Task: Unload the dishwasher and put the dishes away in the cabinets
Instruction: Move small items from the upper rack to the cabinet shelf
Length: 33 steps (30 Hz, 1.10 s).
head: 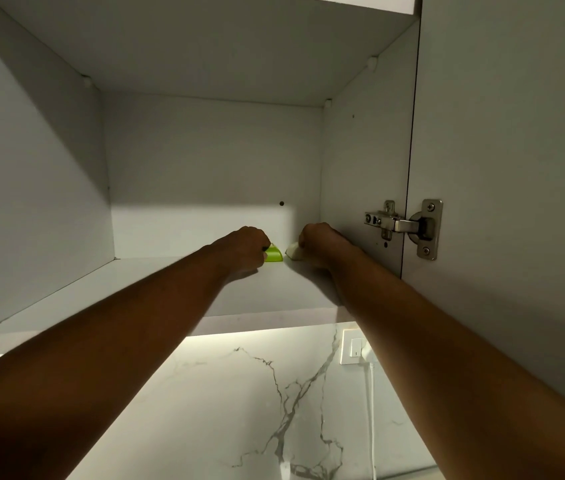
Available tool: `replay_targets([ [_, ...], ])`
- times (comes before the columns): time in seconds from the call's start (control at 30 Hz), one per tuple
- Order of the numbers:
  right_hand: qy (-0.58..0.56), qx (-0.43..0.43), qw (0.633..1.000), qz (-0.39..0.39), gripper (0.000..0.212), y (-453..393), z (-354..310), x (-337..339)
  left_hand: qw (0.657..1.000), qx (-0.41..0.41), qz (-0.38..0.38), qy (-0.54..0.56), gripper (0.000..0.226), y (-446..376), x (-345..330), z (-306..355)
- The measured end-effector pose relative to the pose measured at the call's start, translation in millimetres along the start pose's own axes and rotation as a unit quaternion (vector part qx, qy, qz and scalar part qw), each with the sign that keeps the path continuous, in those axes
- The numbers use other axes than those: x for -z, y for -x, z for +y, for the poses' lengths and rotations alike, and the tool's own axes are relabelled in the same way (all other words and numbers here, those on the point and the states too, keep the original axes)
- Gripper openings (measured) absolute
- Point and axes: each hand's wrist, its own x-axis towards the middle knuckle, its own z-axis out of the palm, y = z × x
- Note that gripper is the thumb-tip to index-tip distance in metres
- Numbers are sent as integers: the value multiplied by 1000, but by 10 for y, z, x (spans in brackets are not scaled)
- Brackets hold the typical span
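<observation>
both arms reach deep into the open wall cabinet, setting down dishes near the back right of its lower shelf. the left hand curls around a green dish, the right hand around a white dish just beside it. next, likely, fingers release and arms withdraw.
</observation>
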Motion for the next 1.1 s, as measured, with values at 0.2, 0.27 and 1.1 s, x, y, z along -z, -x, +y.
replay_targets([
  [0.2, 10, -2, 1000, -18, 41, -71, -19, -23, 1000, -1, 1, 3, 28, 5, 3, -4],
  [0.27, 14, -1, 1000, -20, 40, -90, -24, -40, 1000, 3, -3, 11, 29, 10, 5, -3],
  [1.1, -28, 15, 990, 138, 34, 314, -93, 256, 997, 52, 61, -9, 45, 173, 202, 35],
])
